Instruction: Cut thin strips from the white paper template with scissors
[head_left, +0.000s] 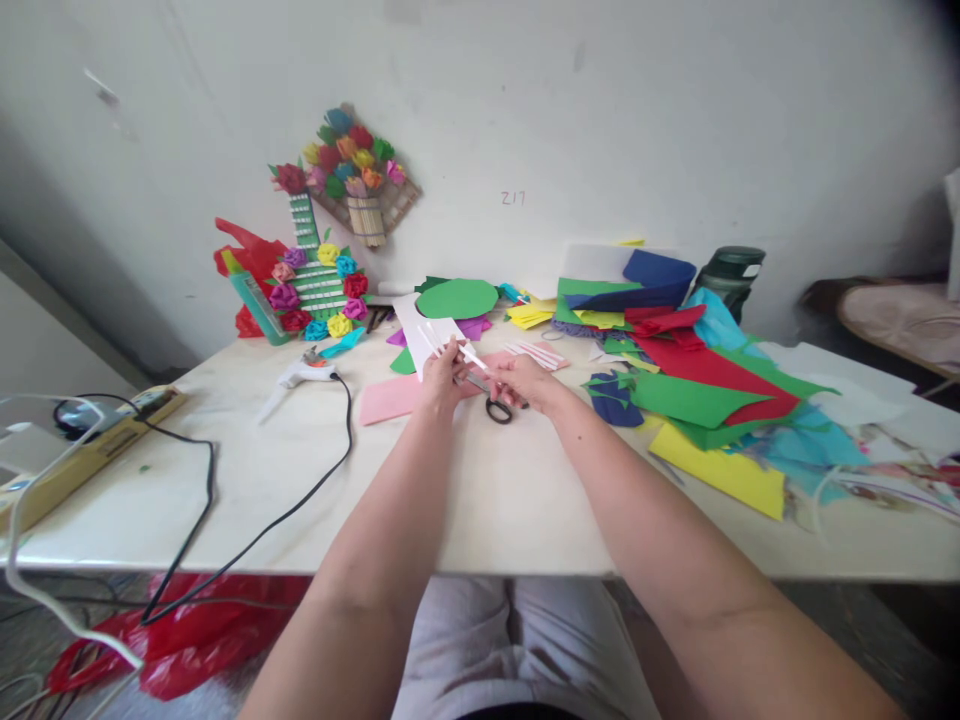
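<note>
Taking the clock from between your hands, a yellowish power strip lies at nine, with a white glue gun nearer in the same direction. Toward ten stand a green glue bottle and a guitar-shaped piece edged with paper flowers. Your left hand is closed on thin white strips, which fan out toward eleven over a white sheet. At twelve lies a green oval. Your right hand has its fingers bent in by the end of a white piece; you can't tell from here whether they pinch it. Scissors show their black handle at five, just below that hand. More white strips lie at two, on pink paper. Red paper is at three, and a yellow sheet toward four.
</note>
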